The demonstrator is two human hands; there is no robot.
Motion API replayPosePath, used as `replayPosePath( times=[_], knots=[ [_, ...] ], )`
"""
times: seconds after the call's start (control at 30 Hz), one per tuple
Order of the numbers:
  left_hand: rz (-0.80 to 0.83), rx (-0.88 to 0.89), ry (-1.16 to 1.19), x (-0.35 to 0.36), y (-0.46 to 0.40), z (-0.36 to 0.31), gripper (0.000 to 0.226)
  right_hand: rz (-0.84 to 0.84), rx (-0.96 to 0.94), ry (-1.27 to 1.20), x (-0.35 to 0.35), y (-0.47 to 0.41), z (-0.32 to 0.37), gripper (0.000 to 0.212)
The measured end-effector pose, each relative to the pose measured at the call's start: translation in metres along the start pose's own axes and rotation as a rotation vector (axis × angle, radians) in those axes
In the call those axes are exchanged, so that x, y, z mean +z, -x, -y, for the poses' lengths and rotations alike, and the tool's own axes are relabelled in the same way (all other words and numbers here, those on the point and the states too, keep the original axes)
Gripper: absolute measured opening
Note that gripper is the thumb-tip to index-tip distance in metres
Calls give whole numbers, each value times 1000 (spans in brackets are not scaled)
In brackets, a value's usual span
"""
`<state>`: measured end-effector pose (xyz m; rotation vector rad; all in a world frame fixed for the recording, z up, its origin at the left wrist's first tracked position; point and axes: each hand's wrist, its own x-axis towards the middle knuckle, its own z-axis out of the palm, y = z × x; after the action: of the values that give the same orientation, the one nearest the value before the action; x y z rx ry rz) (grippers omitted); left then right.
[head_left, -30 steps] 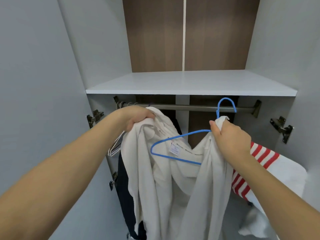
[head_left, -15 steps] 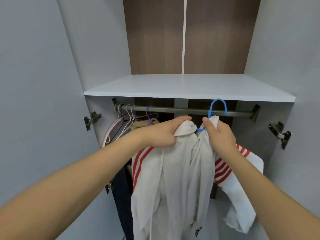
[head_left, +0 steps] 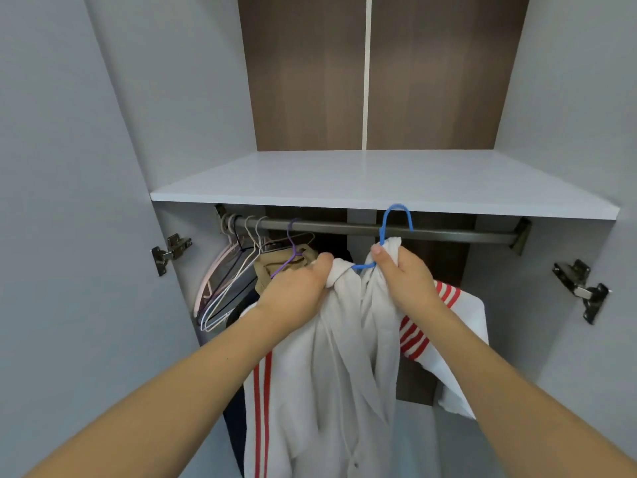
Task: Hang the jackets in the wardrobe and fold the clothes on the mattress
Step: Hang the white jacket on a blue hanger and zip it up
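Beneath the wardrobe's white shelf (head_left: pixel 379 181), a person bunches the shoulders of a white jacket with red stripes (head_left: pixel 331 367) on a blue wire hanger (head_left: pixel 396 222), whose hook is raised at the dark rail (head_left: pixel 448 234). The left hand (head_left: pixel 296 291) curls its fingers round the left shoulder fabric; the right hand (head_left: pixel 403 274) pinches cloth and hanger neck together. Best practice looks to be settling the hook fully over the rail before letting go, clear of the empty hangers (head_left: pixel 227 284) and tan garment (head_left: pixel 286 262) at left.
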<state>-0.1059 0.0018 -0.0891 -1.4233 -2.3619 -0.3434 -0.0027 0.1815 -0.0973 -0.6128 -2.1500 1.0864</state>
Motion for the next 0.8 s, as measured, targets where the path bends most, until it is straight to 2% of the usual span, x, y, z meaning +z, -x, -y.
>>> replayPosePath(
  times=[0.17,0.33,0.43,0.5,0.7,0.8],
  knots=[
    [143,-231,199,30,-4,19,23,79,-113,372,40,-18,-20,44],
    [137,-427,333,49,-18,39,16,155,-107,652,76,-29,-25,38],
    [83,-515,375,58,-39,49,19,202,-61,681,83,-41,-33,27],
    [38,-544,368,66,-55,53,29,168,-66,688,87,-49,-43,23],
    [-57,-678,461,101,-99,65,30,106,-163,610,118,-73,-82,31],
    [-45,-637,441,137,-103,76,36,112,-176,500,145,-81,-121,41]
  ],
)
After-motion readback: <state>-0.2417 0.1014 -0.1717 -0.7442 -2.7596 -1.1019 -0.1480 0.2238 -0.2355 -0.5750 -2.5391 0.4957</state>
